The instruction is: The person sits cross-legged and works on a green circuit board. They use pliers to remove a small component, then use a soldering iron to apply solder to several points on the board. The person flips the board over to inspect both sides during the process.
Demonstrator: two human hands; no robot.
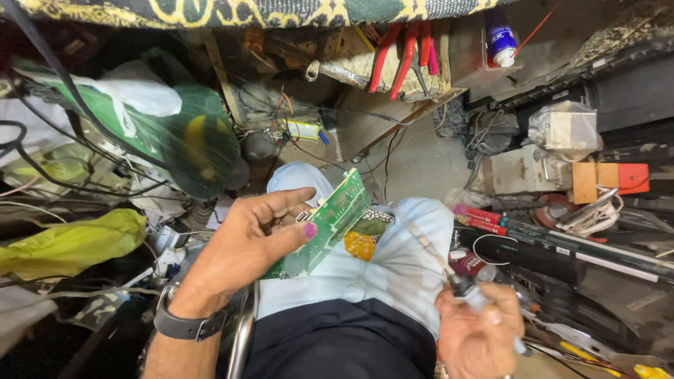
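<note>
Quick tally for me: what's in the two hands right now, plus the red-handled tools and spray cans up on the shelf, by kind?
Green circuit board, in the left hand: 1
Soldering iron, in the right hand: 1
Red-handled pliers on the shelf: at least 2; the overlapping handles hide the exact count
Spray can with a blue label: 1
Total: at least 5

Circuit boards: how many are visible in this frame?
1: a green circuit board held in the left hand over the person's lap. More could be hidden in the clutter around.
</note>
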